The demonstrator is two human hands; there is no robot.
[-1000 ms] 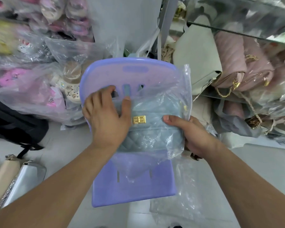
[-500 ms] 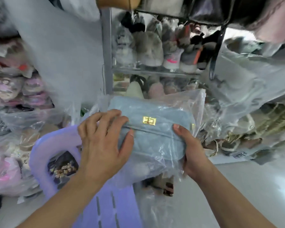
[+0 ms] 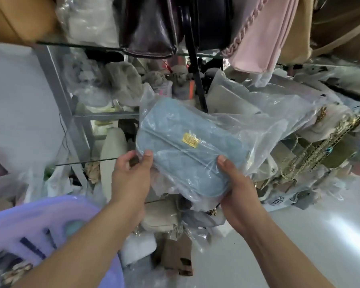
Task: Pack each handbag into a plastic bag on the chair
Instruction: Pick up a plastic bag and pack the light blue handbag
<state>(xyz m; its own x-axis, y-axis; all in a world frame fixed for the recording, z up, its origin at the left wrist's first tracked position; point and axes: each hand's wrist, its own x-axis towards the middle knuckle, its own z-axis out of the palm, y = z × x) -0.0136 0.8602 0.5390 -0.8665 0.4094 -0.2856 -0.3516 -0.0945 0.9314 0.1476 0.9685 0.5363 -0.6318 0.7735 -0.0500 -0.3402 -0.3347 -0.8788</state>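
From where I stood, the blue handbag [image 3: 185,150] was already inside the clear plastic bag [image 3: 258,129] and was held up in the air at the middle of the scene, its gold clasp [image 3: 190,140] facing up. It was well clear of the purple chair [image 3: 40,221], which sat down at seven o'clock. The left hand [image 3: 131,177] had its grip clamped on the handbag's nine o'clock corner, thumb pinching on top through the film. The right hand [image 3: 235,188] was clamped on the five o'clock end, thumb above and fingers underneath. The slack end of the plastic bag billowed out toward two o'clock; whether its mouth lay there and was unsealed, I could not tell for sure. If so, I judged the main danger was a tilt that way, which would let the handbag slide out along the slick film. Both holds went through that film, so a pinch could also slip and drop the load onto the clutter below. The loose plastic hung near the chain-strapped bags [image 3: 320,150] at three o'clock, and a careless swing could snag or tear it there.
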